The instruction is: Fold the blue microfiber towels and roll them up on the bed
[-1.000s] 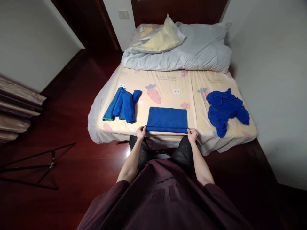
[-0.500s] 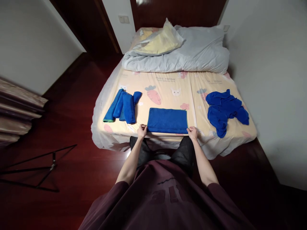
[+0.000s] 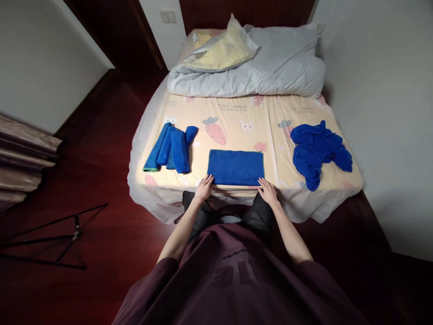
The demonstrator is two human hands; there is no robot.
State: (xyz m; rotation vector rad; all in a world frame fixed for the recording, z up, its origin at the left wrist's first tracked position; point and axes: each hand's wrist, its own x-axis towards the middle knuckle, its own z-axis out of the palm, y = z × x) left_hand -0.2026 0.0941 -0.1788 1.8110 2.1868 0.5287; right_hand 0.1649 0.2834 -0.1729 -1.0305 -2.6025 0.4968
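Observation:
A folded blue towel (image 3: 236, 167) lies flat near the front edge of the bed (image 3: 237, 122). My left hand (image 3: 204, 188) rests at its near left corner with the fingers stretched out flat. My right hand (image 3: 267, 190) lies at the near right corner, fingers also spread and flat. Neither hand grips the cloth. To the left lie several rolled blue towels (image 3: 172, 147). A crumpled heap of blue towels (image 3: 318, 151) sits on the right side of the bed.
A grey duvet (image 3: 250, 67) and a yellow pillow (image 3: 225, 52) are bunched at the head of the bed. White walls stand left and right. A black stand (image 3: 50, 239) lies on the dark red floor at the left.
Both hands let go of the towel's near corners and now lie flat with fingers spread, a little closer together. The view shifted slightly.

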